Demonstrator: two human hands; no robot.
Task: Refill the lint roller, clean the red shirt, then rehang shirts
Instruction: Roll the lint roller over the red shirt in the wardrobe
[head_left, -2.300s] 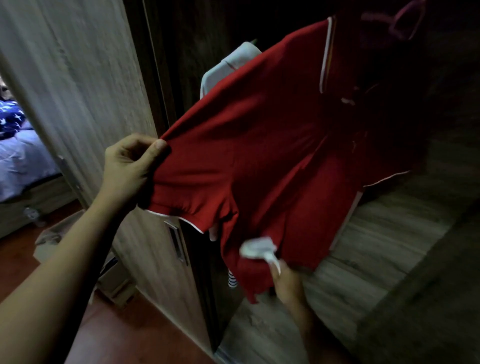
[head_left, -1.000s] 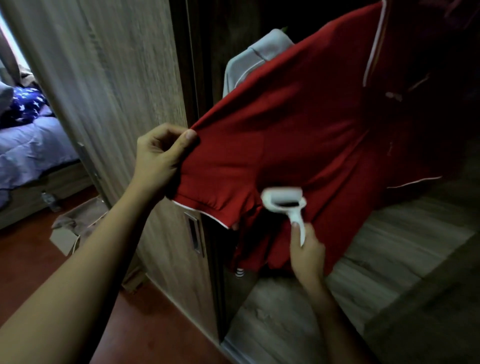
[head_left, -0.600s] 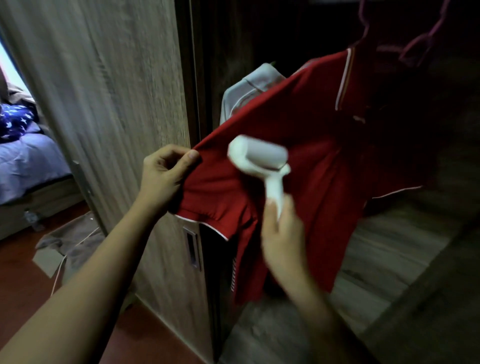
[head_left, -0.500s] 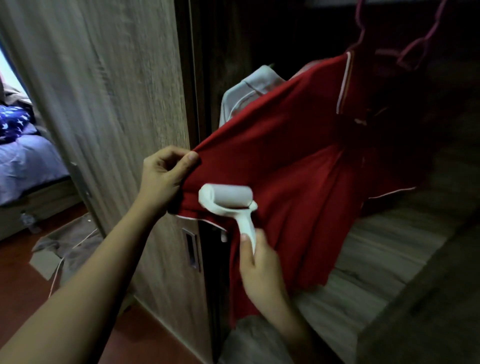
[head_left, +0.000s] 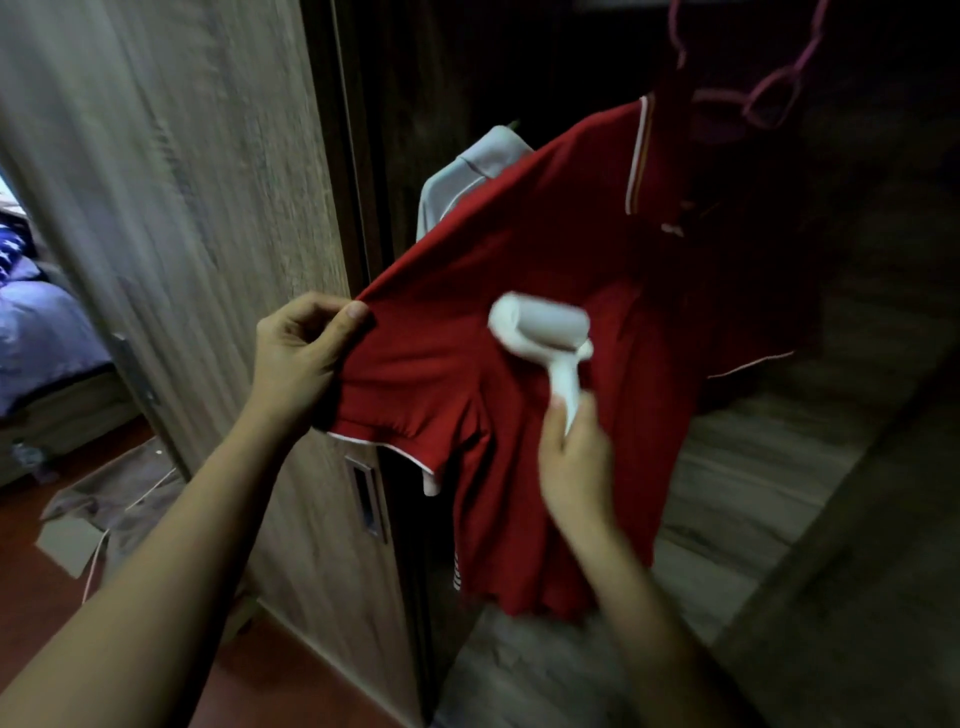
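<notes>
Left hand (head_left: 304, 353) has the sleeve of the red shirt (head_left: 519, 322) pinched between thumb and fingers, pulling it out flat toward the wardrobe door (head_left: 208, 260). Right hand (head_left: 574, 457) is wrapped around the white handle of the lint roller (head_left: 543, 332), roll end up and lying against the chest of the shirt, a bit blurry. Shirt's hanging on a pink hanger (head_left: 748, 98) inside the wardrobe, with a grey shirt (head_left: 467, 171) just behind its shoulder. Bed (head_left: 36, 332) is off to the left.
</notes>
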